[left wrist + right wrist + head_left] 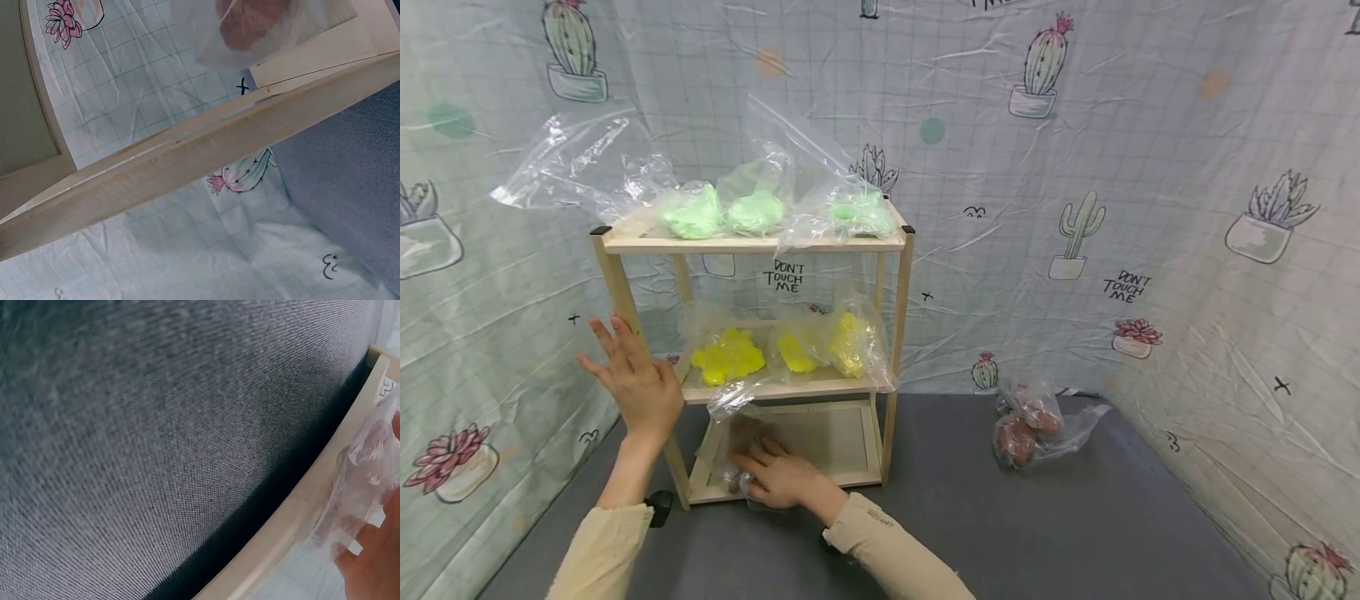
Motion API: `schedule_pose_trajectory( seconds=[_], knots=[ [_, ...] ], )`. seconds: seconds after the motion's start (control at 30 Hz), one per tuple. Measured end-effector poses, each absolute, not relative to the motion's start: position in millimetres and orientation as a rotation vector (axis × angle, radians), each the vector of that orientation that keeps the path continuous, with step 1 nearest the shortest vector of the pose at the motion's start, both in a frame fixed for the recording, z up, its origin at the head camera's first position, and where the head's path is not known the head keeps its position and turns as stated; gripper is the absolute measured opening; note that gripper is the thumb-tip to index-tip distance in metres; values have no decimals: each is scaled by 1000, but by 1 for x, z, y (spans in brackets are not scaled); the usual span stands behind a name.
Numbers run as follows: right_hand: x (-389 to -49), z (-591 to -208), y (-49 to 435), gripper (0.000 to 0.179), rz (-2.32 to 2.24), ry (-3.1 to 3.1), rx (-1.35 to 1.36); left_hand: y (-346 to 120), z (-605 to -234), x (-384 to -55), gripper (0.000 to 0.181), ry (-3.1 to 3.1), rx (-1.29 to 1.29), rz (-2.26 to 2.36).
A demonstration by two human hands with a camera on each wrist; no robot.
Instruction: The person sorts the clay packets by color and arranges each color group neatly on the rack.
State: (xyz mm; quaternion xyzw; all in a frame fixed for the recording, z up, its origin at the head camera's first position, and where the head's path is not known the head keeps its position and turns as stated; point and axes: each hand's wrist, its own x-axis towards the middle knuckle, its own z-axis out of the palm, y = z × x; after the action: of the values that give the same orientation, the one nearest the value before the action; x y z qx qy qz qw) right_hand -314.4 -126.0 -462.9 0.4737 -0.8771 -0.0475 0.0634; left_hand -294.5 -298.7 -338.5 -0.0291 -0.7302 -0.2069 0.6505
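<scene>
A wooden three-tier shelf point(752, 244) stands in the head view. On its bottom tier lies a clear plastic bag with a reddish-brown lump point(748, 433), also seen in the left wrist view as a brown lump point(250, 22) in film. My right hand point(782, 479) rests on this bag with its fingers spread over it; the right wrist view shows the fingers point(375, 550) against the film. My left hand point(643, 392) is raised beside the shelf's left post, fingers apart, holding nothing. Whether it touches the post I cannot tell.
Bagged pale green lumps point(756, 212) sit on the top tier, bagged yellow lumps point(730, 357) on the middle one. Farther right on the dark grey table point(955, 517) lie bagged brown lumps point(1026, 425). Cactus-print cloth point(970, 183) surrounds the table.
</scene>
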Motion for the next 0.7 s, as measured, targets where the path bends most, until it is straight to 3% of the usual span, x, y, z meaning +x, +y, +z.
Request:
schedule_pose_trajectory(
  seconds=[0.37, 0.7],
  knots=[
    [-320, -459, -119, 52, -134, -2615, 1450, -298, -337, -297, 82, -1666, -75, -479],
    [-303, -433, -72, 49, 61, -2536, 1544, -300, -340, -296, 80, -1645, -74, -474]
  ],
)
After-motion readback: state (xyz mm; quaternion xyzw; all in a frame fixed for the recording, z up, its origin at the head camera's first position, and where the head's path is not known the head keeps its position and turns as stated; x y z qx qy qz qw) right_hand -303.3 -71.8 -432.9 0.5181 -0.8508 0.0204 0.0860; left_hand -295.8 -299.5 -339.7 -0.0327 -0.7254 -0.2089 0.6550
